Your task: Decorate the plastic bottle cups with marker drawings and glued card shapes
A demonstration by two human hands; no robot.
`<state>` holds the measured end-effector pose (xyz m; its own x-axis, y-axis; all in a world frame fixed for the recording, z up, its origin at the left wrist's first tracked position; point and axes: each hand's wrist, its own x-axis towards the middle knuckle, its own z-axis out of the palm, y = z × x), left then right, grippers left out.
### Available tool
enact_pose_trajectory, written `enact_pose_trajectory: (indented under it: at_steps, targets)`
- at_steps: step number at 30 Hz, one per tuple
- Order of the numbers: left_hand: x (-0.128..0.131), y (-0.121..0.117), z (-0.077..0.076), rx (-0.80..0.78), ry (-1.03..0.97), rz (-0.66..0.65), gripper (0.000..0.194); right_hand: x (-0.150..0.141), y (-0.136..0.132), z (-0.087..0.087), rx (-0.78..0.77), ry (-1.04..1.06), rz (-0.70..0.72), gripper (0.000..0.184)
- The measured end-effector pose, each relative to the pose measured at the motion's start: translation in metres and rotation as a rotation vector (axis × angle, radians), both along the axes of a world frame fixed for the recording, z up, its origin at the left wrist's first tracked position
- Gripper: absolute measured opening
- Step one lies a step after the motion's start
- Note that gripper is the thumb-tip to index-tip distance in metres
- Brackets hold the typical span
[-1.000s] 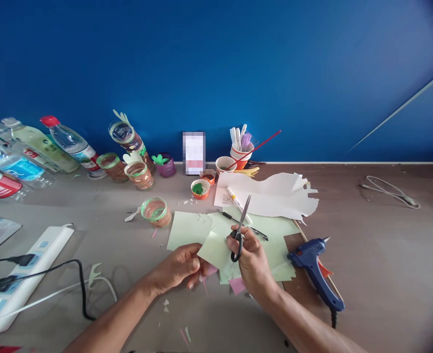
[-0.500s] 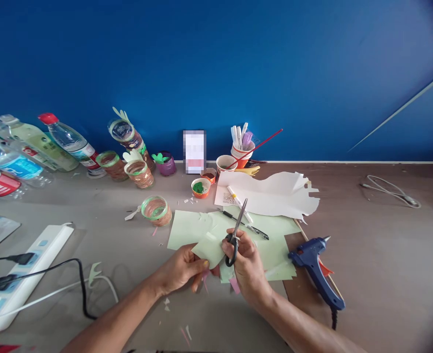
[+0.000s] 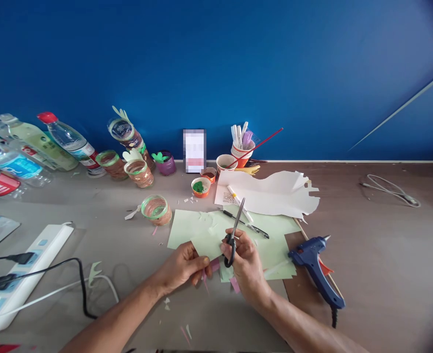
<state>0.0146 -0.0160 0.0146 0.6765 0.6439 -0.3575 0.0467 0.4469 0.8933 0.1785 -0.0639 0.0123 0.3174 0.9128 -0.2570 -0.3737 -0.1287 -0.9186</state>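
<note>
My right hand point(image 3: 246, 264) grips black-handled scissors point(image 3: 234, 231), blades shut and pointing up and away from me. My left hand point(image 3: 181, 267) pinches a small piece of pale green paper point(image 3: 206, 247) just left of the scissors. Under both hands lie larger pale green sheets point(image 3: 271, 245) and some pink scraps point(image 3: 234, 284). A black pen point(image 3: 245, 225) rests on the green sheets beyond my right hand.
A blue glue gun point(image 3: 317, 269) lies to the right. White cut paper point(image 3: 275, 193), paint cups point(image 3: 200, 187), a marker cup point(image 3: 241, 147), decorated jars point(image 3: 156, 210) and plastic bottles point(image 3: 69, 142) stand further back. A power strip point(image 3: 28, 274) with cables lies at left.
My left hand has turned and lowered the small green piece towards the sheets. The right hand with the scissors has shifted slightly left and nearer to it.
</note>
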Motion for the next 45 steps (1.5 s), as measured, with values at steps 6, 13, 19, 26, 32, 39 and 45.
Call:
enact_pose_trajectory:
  at_steps: [6,13,19,26,32,39,45]
  targets:
    - [-0.001,0.004,-0.001,0.013,0.039,0.100,0.043,0.004,-0.006,0.001,0.046,-0.218,0.059,0.035]
    - [-0.001,0.008,0.006,-0.052,-0.011,0.371,0.043,0.005,-0.018,-0.002,0.173,-0.602,0.294,0.019]
    - [-0.002,0.008,0.006,-0.092,-0.066,0.393,0.043,0.000,-0.017,0.009,0.203,-0.813,0.311,0.008]
    - [0.000,0.005,0.006,-0.089,-0.039,0.356,0.043,0.003,-0.012,0.002,0.115,-0.534,0.271,0.021]
    - [0.001,0.002,0.004,-0.060,-0.013,0.150,0.048,0.008,-0.004,-0.001,0.124,-0.261,0.089,0.035]
    - [-0.002,0.001,0.001,-0.015,0.053,-0.042,0.045,0.007,-0.003,0.003,0.094,-0.149,0.121,0.033]
    - [-0.009,0.001,-0.003,0.041,-0.001,-0.078,0.048,0.013,-0.001,0.008,0.064,-0.149,0.165,0.032]
